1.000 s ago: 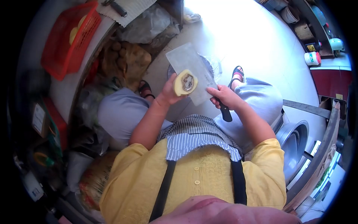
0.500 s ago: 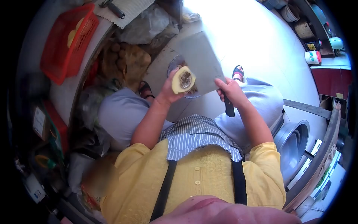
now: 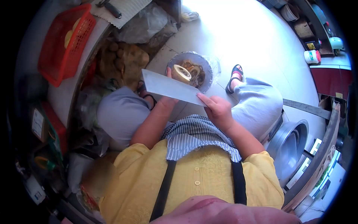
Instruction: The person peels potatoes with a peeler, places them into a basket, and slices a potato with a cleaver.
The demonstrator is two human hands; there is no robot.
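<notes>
A halved squash (image 3: 182, 74) with a pale cut rim and a hollow middle sits in my left hand (image 3: 168, 100), over the waste bin. Part of that hand is hidden behind the broad blade of a cleaver (image 3: 169, 87). My right hand (image 3: 218, 109) is closed on the cleaver, its thumb lying along the blade; the handle is out of sight. The blade slants across in front of the squash; whether they touch I cannot tell. Below, the bag-lined bin (image 3: 210, 69) contains peelings and scraps.
On the left counter stands a red plastic basket (image 3: 56, 61) with yellow pieces inside. Brown round things (image 3: 115, 50) lie on sacking below it. Metal basins (image 3: 287, 149) rest at my right, beside a shelf frame. My sandalled feet flank the bin.
The cleaver has swung left and down, now flatter and in front of my left hand. The squash half has tipped away over the bin, and my right hand has moved left.
</notes>
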